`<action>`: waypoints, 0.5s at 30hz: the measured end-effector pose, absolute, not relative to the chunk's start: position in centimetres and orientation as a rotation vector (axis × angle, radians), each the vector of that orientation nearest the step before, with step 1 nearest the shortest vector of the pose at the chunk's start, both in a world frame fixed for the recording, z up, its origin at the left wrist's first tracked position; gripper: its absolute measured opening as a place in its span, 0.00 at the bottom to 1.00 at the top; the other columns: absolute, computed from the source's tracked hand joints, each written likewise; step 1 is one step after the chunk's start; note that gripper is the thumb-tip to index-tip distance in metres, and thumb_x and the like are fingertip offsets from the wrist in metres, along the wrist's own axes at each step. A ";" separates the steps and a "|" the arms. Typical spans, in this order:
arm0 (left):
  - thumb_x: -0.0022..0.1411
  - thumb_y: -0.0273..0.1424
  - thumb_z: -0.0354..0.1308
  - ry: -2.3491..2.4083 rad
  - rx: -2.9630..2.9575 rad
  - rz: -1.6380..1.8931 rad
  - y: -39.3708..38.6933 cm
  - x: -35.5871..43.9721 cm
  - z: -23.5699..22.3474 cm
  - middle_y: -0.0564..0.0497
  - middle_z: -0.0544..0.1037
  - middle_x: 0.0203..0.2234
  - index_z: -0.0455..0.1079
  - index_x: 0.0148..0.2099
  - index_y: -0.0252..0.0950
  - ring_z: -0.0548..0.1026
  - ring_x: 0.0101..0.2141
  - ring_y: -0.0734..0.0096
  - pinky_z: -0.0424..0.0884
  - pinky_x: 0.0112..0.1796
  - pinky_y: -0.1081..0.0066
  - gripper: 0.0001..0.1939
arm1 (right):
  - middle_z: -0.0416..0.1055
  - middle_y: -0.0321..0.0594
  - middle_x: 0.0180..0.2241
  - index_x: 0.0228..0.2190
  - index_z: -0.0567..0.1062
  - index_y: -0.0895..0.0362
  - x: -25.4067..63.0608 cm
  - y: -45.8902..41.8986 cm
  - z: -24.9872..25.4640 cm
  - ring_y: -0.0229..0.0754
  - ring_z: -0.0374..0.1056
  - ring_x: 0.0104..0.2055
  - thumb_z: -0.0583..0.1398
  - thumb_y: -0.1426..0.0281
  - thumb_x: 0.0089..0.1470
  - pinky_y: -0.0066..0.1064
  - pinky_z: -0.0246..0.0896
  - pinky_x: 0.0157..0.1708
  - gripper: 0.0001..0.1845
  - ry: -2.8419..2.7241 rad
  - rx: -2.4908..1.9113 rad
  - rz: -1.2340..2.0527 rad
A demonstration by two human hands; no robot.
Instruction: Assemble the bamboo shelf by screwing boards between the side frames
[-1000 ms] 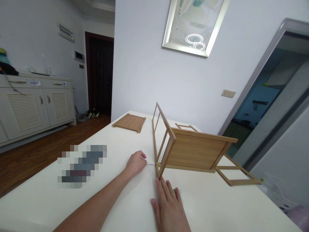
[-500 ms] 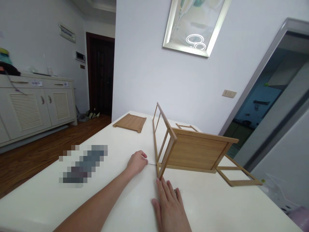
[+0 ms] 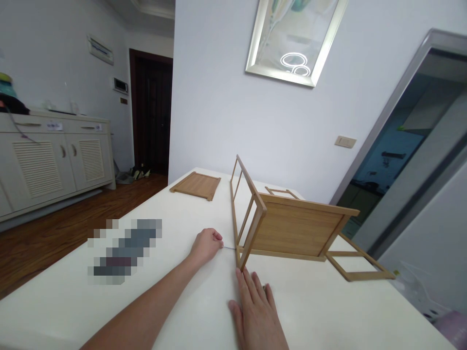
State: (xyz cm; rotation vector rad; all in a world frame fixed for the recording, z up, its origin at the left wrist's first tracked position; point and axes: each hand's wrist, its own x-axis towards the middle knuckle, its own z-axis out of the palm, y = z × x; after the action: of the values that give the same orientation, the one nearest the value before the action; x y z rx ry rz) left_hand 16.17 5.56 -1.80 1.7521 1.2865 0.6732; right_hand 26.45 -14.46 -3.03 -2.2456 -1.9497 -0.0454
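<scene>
My left hand [image 3: 207,245] is closed in a pinch on a thin metal rod [image 3: 229,248], shaped like a hex key shaft. The rod's far end meets the lower side of an upright wooden frame [image 3: 255,223]. My right hand [image 3: 255,308] lies with fingers stretched out, its fingertips touching the near bottom corner of that frame. A small dark object [image 3: 264,288], too small to name, shows by its outer fingers. Joined to the frame, a wooden panel [image 3: 295,226] stands on edge and runs to the right.
On the white table [image 3: 164,301] a second wooden panel [image 3: 197,185] lies flat at the far left. Another wooden frame [image 3: 359,262] is at the right, and part of a frame [image 3: 280,192] shows behind. A blurred-out patch [image 3: 126,250] covers something at left.
Both hands and the wooden pieces hold nearly the same places. The fingers of my left hand have shifted very slightly around the rod.
</scene>
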 end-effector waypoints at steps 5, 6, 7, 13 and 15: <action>0.50 0.22 0.63 1.282 1.756 0.667 5.5 16.1 -1.8 0.50 0.82 0.27 0.74 0.32 0.34 0.78 0.31 0.71 0.68 0.30 0.76 0.05 | 0.46 0.38 0.66 0.66 0.48 0.53 26.6 -14.5 -3.3 0.57 0.46 0.68 0.44 0.56 0.66 0.59 0.49 0.62 0.32 -1.954 -2.233 -0.045; 0.50 0.22 0.63 1.279 1.758 0.665 5.5 16.1 -1.7 0.50 0.82 0.27 0.74 0.32 0.34 0.78 0.31 0.71 0.68 0.30 0.76 0.05 | 0.47 0.38 0.66 0.66 0.48 0.52 26.7 -14.5 -3.4 0.57 0.46 0.67 0.44 0.56 0.66 0.58 0.50 0.61 0.32 -1.953 -2.225 -0.057; 0.49 0.22 0.63 1.277 1.758 0.663 5.5 16.1 -1.7 0.50 0.82 0.27 0.74 0.31 0.35 0.78 0.30 0.71 0.67 0.29 0.76 0.05 | 0.47 0.38 0.66 0.66 0.48 0.51 26.7 -14.5 -3.5 0.57 0.46 0.67 0.45 0.56 0.66 0.58 0.50 0.61 0.31 -1.951 -2.218 -0.074; 0.49 0.23 0.63 1.279 1.744 0.655 5.4 16.0 -1.5 0.51 0.82 0.27 0.74 0.31 0.35 0.78 0.30 0.70 0.67 0.29 0.76 0.05 | 0.47 0.39 0.66 0.66 0.49 0.52 26.7 -14.5 -3.6 0.57 0.46 0.67 0.45 0.55 0.66 0.59 0.50 0.61 0.32 -1.941 -2.222 -0.085; 0.49 0.24 0.63 1.275 1.737 0.656 5.4 16.0 -1.5 0.51 0.82 0.27 0.74 0.32 0.35 0.78 0.30 0.70 0.68 0.29 0.76 0.05 | 0.47 0.39 0.66 0.66 0.49 0.52 26.6 -14.5 -3.4 0.58 0.46 0.67 0.45 0.56 0.66 0.59 0.50 0.61 0.32 -1.940 -2.240 -0.058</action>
State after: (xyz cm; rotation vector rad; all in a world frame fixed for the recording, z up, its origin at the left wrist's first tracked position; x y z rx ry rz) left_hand 15.95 5.42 -1.45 1.7368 1.2753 0.6563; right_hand 26.57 -14.46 -3.35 -2.2397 -1.9404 -0.0577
